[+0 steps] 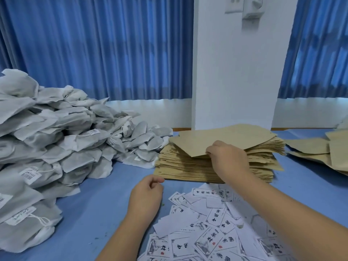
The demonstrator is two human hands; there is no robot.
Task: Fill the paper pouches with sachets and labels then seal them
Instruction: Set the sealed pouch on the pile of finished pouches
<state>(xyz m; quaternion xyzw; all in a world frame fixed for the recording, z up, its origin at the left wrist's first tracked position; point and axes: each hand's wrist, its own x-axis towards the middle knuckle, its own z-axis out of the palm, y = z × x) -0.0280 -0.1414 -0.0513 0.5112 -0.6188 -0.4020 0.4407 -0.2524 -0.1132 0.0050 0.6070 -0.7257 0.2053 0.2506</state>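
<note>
A thick stack of brown paper pouches (188, 166) lies at the middle of the blue table. My right hand (228, 159) pinches the near edge of the top pouch (222, 140) and lifts it off the stack. Just in front of the stack, my left hand (146, 198) hovers over the table with loosely curled fingers and holds nothing. A big heap of white sachets (56, 140) with strings and tags fills the left side. Loose white printed labels (212, 228) lie scattered in front of me.
More brown pouches (320, 149) lie at the right edge of the table. A white pillar (235, 72) and blue curtains (94, 49) stand behind the table. Blue table surface (105, 204) shows between the sachets and the labels.
</note>
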